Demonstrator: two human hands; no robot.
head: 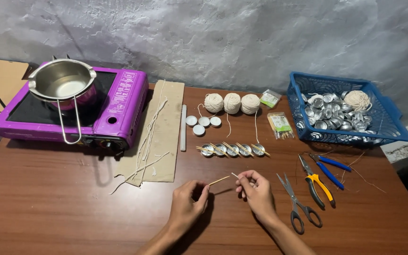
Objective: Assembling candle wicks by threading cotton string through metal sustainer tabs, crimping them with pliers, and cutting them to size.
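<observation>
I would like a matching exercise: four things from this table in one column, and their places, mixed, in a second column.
1. pot
2. scissors
3. stick
4. string balls

a. right of the right hand
b. on the purple stove
c. near the wall, behind the row of cups
d. in the left hand

Pairs: 1-b, 2-a, 3-d, 4-c
</observation>
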